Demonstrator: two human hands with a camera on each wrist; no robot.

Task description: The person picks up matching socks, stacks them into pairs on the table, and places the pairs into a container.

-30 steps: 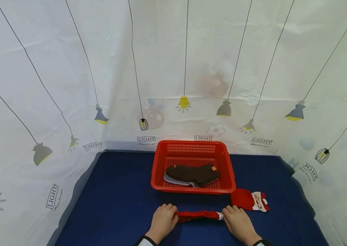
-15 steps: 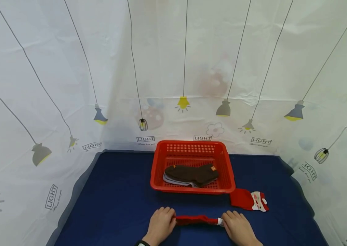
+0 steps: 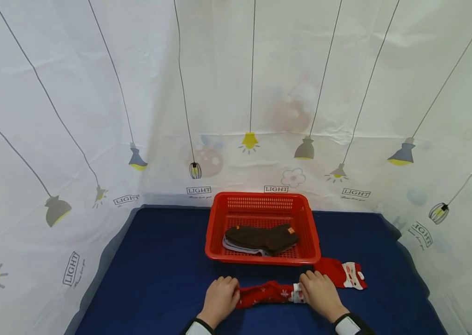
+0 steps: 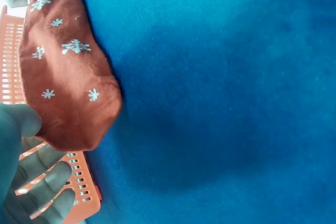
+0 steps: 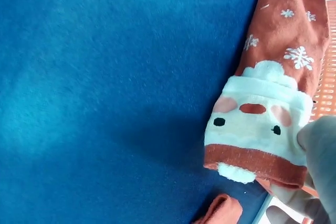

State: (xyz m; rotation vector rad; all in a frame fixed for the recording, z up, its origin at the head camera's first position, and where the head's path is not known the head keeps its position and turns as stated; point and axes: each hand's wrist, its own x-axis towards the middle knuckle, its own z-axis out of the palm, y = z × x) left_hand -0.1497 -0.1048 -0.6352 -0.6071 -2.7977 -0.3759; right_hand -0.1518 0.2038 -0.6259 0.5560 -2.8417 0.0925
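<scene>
A red sock with white snowflakes and a white face-patterned cuff stretches between both hands, over the blue cloth. My left hand pinches its toe end, the thumb lying on the fabric in the left wrist view. At the cuff end, my right hand pinches the edge. A second red sock with a similar face cuff lies flat just beyond the right hand. Part of that sock is hidden by the right hand in the head view.
Behind the hands stands a red plastic basket with perforated sides. Inside lie a dark brown sock and a light grey one beneath it. A white lamp-printed sheet hangs around the blue cloth.
The held sock has turned from a narrow, edge-on strip to a broader face with snowflakes showing. Both hands have shifted slightly, the right one a little farther from the body.
</scene>
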